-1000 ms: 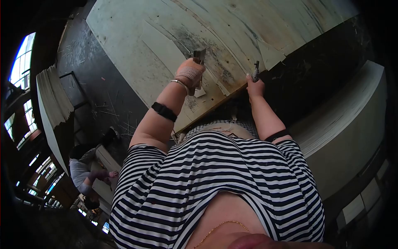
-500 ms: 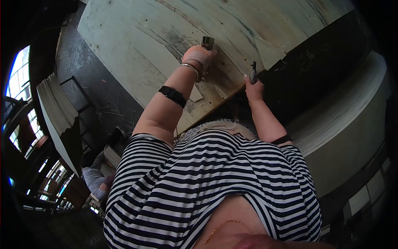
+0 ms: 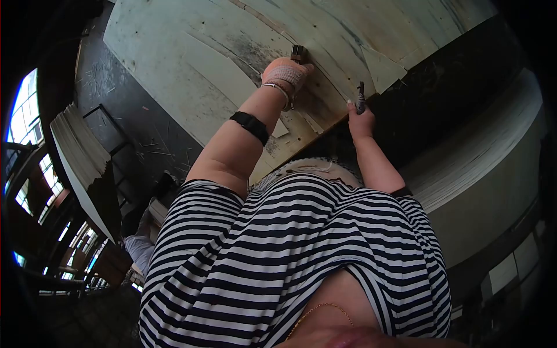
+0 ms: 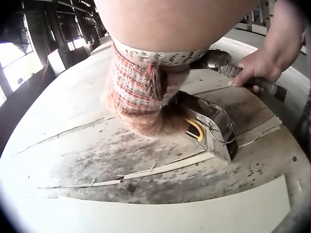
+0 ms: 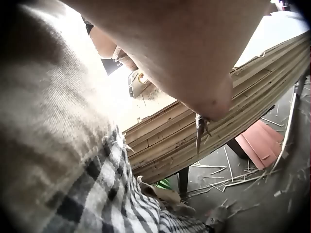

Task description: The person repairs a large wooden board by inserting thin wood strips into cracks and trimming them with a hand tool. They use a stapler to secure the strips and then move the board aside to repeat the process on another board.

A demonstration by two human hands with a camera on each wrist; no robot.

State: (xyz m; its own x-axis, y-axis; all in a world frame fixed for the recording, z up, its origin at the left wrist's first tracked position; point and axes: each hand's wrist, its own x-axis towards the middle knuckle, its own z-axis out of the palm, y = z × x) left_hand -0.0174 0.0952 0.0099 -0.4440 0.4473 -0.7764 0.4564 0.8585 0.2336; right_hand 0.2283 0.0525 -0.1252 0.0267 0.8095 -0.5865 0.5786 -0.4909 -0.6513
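Note:
In the head view the left hand (image 3: 287, 72), in a pink and white knitted glove, grips a metal stapler-like tool (image 3: 298, 53) over a large wooden sheet (image 3: 232, 26). The left wrist view shows this metal tool (image 4: 214, 126) low at the sheet's surface, beside a long crack with dark stains around it. The bare right hand (image 3: 362, 123) is at the sheet's near edge, its fingers round a slim tool with a wrapped grey handle (image 3: 361, 98). From the right wrist view, a pointed end (image 5: 199, 133) sticks out below the right hand (image 5: 214, 104).
A thick stack of sheets (image 3: 493, 162) stands at the right, and another stack (image 3: 81, 151) at the left. Thin wood scraps lie on the dark floor (image 3: 136, 98). Part of another person (image 3: 139, 249) shows at the lower left. Loose veneer pieces lie on the sheet.
My left hand has moved up and to the right over the sheet with the metal tool. My right hand has barely shifted. Less of the other person is visible.

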